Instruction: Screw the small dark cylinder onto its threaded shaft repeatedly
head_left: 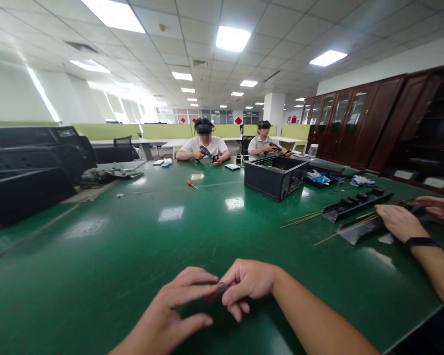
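Close in front of me, over the green table (133, 266), both hands meet at a small, dark, round metal piece (222, 286). It looks like a ring or coil, but its exact kind is too small to tell. My right hand (249, 283) pinches it between thumb and index finger, the other fingers curled below. My left hand (181, 301) has its fingers stretched out, the tips at the left side of the piece, and its thumb stands apart lower down.
A co-worker's hand (401, 222) with a black wristband works at metal channels (358, 231) with thin brass rods on the right. A black computer case (262, 180) and a red screwdriver (191, 184) lie farther off. Two people sit opposite; dark panels (25, 192) stand left.
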Tool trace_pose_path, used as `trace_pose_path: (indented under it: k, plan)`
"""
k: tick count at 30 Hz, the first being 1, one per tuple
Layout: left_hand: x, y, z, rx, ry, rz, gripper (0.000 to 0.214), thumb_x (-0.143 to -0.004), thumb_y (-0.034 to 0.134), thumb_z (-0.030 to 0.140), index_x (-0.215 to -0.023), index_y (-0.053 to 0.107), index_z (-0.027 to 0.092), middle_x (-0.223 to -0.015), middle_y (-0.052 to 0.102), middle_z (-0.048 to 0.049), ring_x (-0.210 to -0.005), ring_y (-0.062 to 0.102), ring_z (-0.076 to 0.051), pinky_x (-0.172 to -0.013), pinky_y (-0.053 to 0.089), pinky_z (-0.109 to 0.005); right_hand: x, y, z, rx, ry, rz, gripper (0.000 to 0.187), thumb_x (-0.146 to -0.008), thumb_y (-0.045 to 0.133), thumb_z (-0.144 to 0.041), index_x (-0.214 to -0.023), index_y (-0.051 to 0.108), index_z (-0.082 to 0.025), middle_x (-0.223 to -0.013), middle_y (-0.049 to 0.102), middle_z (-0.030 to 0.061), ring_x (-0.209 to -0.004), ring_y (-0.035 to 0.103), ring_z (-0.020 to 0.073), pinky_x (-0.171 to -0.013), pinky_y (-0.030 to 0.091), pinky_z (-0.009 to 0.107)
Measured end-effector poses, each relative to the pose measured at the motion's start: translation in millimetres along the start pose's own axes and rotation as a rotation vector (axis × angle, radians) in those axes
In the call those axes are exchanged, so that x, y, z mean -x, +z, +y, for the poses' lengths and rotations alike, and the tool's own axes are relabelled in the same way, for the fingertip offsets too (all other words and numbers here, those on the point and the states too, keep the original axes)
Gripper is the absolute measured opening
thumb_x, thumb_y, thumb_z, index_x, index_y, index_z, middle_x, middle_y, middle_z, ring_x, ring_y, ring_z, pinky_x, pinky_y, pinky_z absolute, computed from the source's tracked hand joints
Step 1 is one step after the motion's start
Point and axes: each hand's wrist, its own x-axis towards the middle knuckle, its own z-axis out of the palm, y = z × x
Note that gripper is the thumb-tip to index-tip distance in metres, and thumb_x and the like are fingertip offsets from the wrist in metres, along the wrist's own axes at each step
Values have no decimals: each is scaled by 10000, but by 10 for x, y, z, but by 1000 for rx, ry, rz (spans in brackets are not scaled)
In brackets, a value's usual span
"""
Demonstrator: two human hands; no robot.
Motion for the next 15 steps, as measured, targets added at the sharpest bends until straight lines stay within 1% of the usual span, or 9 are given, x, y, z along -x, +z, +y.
trace_pose_path:
  k: [1,3,4,6,9,11,12,14,15]
  plan:
    - [-94,99,46,69,19,4,303,-784,791,359,-1083,760,401,-1073,739,-53,-1007,680,-262,-884,583,-377,24,-15,-15,4,6,3,326,-874,729,-330,-1075,709,-75,-661,688,-7,-470,569,68,-496,432,170]
    - [-208,237,119,158,25,68,299,-777,795,345,-1073,767,372,-1005,745,-58,-952,683,-251,-854,585,-379,60,-29,-48,15,29,0,232,-886,713,-285,-975,713,-71,-646,687,-9,-453,552,62,-494,424,171]
    - [-233,278,144,178,21,91,314,-766,803,341,-1077,766,359,-1005,744,-62,-951,681,-253,-858,584,-387,69,-29,-62,23,40,-6,198,-891,703,-264,-942,712,-73,-641,686,-12,-449,543,59,-496,422,171]
    - [-242,326,175,195,20,82,318,-759,807,331,-1075,767,349,-1042,740,-68,-975,678,-257,-873,579,-396,70,-20,-75,46,53,-20,169,-890,697,-242,-873,713,-74,-633,685,-13,-445,525,54,-495,416,169]
    - [-203,371,172,208,36,63,199,-792,784,313,-989,783,344,-1014,747,-56,-961,681,-244,-843,580,-370,42,-1,-53,55,59,-38,169,-855,735,-239,-819,715,-76,-629,689,-11,-436,505,51,-473,399,167]
    - [-140,366,124,210,13,97,100,-807,773,325,-905,781,312,-935,750,-50,-906,687,-232,-802,581,-345,28,3,-30,31,56,-43,198,-803,788,-239,-902,727,-78,-636,697,-17,-425,494,50,-451,383,166]
    - [-89,336,86,201,-13,125,74,-814,762,344,-866,773,292,-907,747,-50,-883,690,-230,-787,583,-337,27,1,-24,24,58,-51,272,-778,814,-244,-979,731,-82,-646,703,-20,-423,491,48,-444,377,164]
    - [63,198,-5,129,-102,232,138,-806,757,398,-848,756,266,-908,741,-53,-871,695,-236,-794,588,-337,39,-13,-28,39,69,-56,464,-745,847,-269,-1153,709,-96,-668,713,-23,-426,483,41,-432,360,154]
    - [161,90,-49,67,-156,319,188,-791,766,427,-883,752,263,-938,740,-53,-889,695,-244,-822,589,-345,49,-24,-37,53,76,-45,540,-744,851,-283,-1226,684,-107,-678,715,-25,-431,477,37,-426,352,148]
